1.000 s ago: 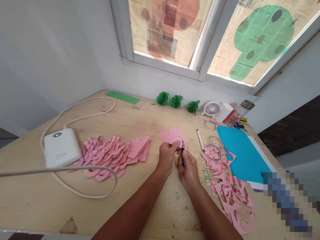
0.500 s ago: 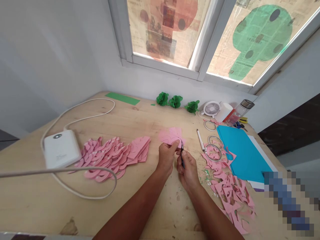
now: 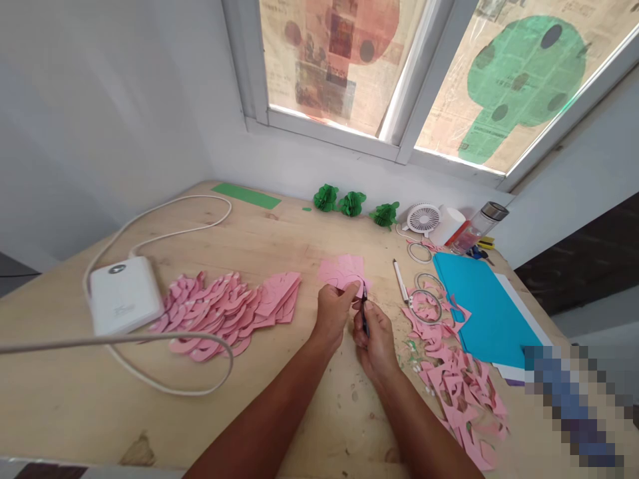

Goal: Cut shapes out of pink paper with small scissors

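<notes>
My left hand [image 3: 333,309] pinches the near edge of a pink paper piece [image 3: 344,267] between thumb and fingers. Curved outlines are drawn on that paper. Close beside it, my right hand [image 3: 373,327] is closed around small dark scissors [image 3: 365,309], whose tip meets the paper's right edge; the fingers hide much of the handles. To the left lies an overlapping pile of cut pink paper shapes [image 3: 224,309], with folded pink pieces [image 3: 279,298] at its right end. Pink paper scraps [image 3: 456,376] are heaped to the right of my right hand.
A white power bank [image 3: 124,296] with a looping cable stands at left. Green paper ornaments [image 3: 352,203] and a green strip [image 3: 247,195] lie along the back. At right are a pen [image 3: 400,279], metal rings [image 3: 425,306], a small fan [image 3: 423,218], a bottle [image 3: 482,226] and blue sheets [image 3: 489,306].
The view has shifted very slightly. Both hands keep nearly the same place at the pink paper, and the scissors stay at its right edge.
</notes>
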`<state>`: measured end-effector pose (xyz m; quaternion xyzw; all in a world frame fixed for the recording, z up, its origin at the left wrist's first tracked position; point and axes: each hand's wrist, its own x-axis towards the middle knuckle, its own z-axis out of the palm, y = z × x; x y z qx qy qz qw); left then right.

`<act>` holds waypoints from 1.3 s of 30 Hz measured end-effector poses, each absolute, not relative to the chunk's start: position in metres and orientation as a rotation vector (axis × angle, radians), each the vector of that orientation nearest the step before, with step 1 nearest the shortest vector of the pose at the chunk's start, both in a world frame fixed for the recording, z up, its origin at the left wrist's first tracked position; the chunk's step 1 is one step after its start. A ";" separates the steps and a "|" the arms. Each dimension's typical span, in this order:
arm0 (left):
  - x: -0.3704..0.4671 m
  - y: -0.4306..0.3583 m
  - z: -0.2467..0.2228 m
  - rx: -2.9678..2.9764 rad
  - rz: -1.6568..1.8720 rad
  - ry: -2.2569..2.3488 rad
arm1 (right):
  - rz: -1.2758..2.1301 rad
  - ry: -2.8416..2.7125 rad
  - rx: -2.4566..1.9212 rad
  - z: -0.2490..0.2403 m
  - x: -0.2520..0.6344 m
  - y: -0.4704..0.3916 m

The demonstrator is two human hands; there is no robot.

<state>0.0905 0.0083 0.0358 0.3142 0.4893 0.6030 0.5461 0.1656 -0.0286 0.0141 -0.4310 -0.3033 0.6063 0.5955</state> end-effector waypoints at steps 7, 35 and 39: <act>0.089 0.009 0.036 0.732 1.437 1.123 | 1.425 -0.698 -0.970 0.014 0.164 -0.030; 0.085 0.011 0.046 0.817 1.426 1.254 | 1.430 -0.691 -1.016 0.017 0.164 -0.030; 0.085 0.012 0.044 0.806 1.430 1.231 | 1.437 -0.700 -1.014 0.018 0.164 -0.031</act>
